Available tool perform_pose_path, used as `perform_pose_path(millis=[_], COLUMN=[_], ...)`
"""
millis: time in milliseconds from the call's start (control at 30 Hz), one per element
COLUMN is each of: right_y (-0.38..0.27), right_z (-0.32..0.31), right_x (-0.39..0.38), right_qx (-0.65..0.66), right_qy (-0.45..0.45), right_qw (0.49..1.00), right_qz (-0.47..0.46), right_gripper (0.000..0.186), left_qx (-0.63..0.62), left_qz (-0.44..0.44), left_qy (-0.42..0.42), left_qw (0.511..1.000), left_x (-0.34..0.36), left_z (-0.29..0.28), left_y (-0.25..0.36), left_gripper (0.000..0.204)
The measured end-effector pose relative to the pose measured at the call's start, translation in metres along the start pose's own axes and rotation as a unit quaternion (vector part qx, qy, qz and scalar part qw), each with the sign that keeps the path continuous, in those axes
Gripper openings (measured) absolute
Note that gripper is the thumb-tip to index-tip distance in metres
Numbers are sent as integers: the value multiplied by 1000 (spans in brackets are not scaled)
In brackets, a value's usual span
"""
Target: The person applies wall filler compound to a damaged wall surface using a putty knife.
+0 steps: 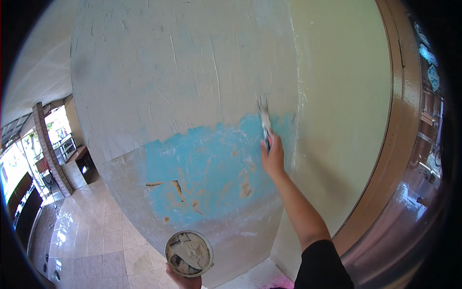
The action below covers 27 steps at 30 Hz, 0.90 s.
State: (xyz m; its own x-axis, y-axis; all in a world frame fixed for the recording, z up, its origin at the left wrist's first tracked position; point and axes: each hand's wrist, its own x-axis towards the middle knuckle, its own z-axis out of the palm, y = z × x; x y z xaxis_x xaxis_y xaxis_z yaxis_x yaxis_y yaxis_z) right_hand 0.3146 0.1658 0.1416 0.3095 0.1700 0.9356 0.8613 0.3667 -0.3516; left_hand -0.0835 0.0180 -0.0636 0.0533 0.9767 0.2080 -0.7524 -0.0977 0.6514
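My right hand (274,156) is closed around the handle of a putty knife (265,122), with whitish filler smeared on it. The blade points up and lies at or very near the wall (187,67), along the upper edge of a bare blue patch (211,166); contact is hard to make out. Low in the view, my left hand (182,280) grips a round tub (211,250) from below. Its open top shows pale putty (195,248) and dark patches inside. Grey-white filler with raised ridges covers the wall above the blue. Cracked, peeling spots (177,189) mark the patch.
A pale green wall (341,96) meets the filled wall in a corner on the right. Beyond it stands a brown door frame (397,115) beside glass. Shiny floor tiles (91,241) stretch left toward a pillar (50,149) and a bench. Pink marks (279,282) stain the floor's corner.
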Motion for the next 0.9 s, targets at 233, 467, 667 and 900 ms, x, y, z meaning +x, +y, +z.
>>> perform_pose_path(millis=[233, 467, 667, 900], right_y=[-8, -49, 31, -5], right_z=[-17, -7, -31, -82], right_x=[3, 40, -171, -260], right_qx=[33, 26, 6, 30], right_qy=[42, -14, -62, -45], right_qw=[998, 1000, 985, 959], right_qz=[24, 9, 161, 279], right_gripper=[41, 44, 47, 51], left_qx=[-12, -8, -14, -26], left_qz=[-43, -60, -65, -103], left_qy=[-44, -19, -24, -14], left_qw=[998, 998, 998, 994], left_x=[2, -1, -7, -11], left_z=[-26, -35, -33, -21], left_y=[19, 12, 15, 9], left_gripper=[82, 84, 83, 81])
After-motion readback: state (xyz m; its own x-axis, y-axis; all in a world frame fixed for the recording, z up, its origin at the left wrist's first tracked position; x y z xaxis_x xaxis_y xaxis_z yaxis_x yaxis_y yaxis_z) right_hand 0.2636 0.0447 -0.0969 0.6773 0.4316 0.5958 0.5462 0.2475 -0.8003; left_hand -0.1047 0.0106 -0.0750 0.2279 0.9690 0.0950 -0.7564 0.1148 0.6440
